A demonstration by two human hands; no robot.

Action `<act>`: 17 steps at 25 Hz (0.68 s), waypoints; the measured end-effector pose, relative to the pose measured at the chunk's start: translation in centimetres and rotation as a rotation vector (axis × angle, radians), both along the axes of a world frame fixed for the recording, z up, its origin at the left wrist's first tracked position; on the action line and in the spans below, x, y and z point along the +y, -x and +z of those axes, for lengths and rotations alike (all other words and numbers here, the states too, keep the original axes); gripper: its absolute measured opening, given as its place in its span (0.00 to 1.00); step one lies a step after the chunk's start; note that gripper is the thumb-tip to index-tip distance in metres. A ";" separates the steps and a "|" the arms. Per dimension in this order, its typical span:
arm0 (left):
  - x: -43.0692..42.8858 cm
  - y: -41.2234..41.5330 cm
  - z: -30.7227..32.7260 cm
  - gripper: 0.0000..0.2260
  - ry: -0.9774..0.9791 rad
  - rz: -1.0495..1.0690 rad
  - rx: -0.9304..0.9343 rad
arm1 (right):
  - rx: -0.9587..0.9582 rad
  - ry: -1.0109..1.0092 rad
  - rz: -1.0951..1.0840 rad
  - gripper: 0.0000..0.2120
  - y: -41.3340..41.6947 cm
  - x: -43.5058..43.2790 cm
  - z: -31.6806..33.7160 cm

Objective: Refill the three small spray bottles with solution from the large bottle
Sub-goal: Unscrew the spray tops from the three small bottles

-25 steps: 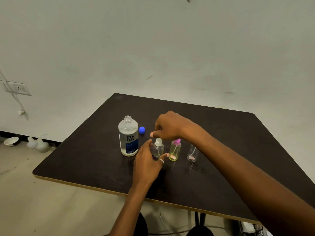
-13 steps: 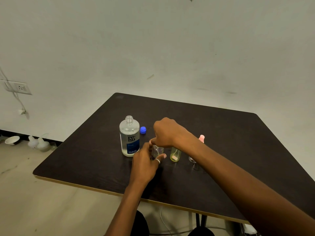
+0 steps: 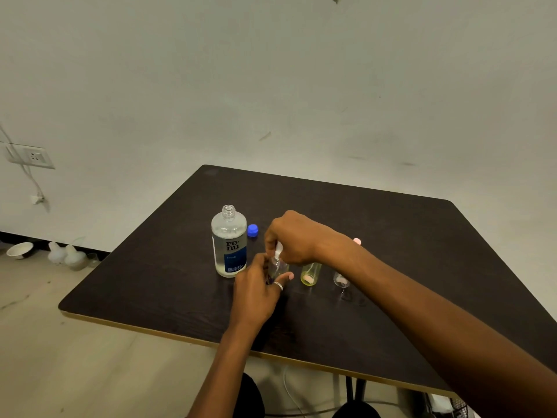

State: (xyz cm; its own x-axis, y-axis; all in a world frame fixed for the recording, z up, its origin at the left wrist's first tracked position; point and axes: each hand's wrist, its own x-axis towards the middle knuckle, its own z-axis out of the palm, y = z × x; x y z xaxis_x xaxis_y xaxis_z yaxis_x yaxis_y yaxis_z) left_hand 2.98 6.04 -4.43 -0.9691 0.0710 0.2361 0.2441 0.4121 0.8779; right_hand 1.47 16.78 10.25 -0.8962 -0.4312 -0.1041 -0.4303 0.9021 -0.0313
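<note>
The right hand (image 3: 291, 236) has risen slightly, pinching the white sprayer (image 3: 278, 251); the left hand (image 3: 256, 292) grips the small bottle (image 3: 278, 268) beside the open large bottle (image 3: 229, 242). Uncapping seems under way; next, lift the sprayer straight out.

Uncapped large bottle (image 3: 229, 245) upright, left of three small spray bottles (image 3: 310, 274)

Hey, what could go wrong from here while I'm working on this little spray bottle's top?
The uncapped renu bottle stands close beside your left hand, which holds the small clear spray bottle; a bump could tip the big one and spill solution. Your right hand pinches the white spray top, with its forearm across the yellow-green small bottle and far-right clear bottle, so drawing back low might topple them.
</note>
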 end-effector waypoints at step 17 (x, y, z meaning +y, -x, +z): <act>0.0 0.3 -0.8 0.20 -0.055 -0.006 0.006 | -0.031 -0.015 -0.001 0.08 0.2 0.1 0.7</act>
